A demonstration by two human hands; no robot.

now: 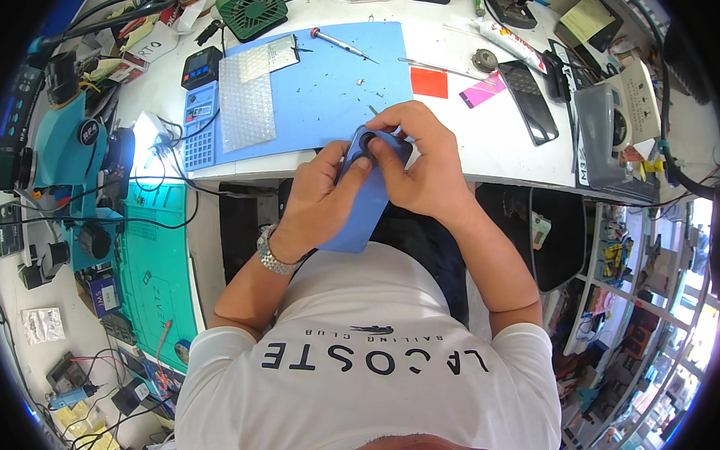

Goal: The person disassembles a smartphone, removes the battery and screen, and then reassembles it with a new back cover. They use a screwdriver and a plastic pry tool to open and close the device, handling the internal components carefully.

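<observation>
A blue smartphone (353,226), its back facing up, is held over the front edge of the bench, close to my body. My left hand (320,193) grips its left side, with the thumb lying on the back near the top. Around the upper right corner, my right hand (424,160) is closed, its thumb and index finger pressing at the dark round camera area (366,141). A thin pointed end sticks out past the phone's top by the right fingers; I cannot tell what it belongs to. The phone's screen side is hidden.
A blue work mat (333,89) bears a screwdriver (342,44) and bubble wrap (248,102). To the right lie a red card (429,83), tweezers (437,67) and a black phone (529,104). A teal microscope (89,148) and cables stand left; a green fan (252,11) is at the back.
</observation>
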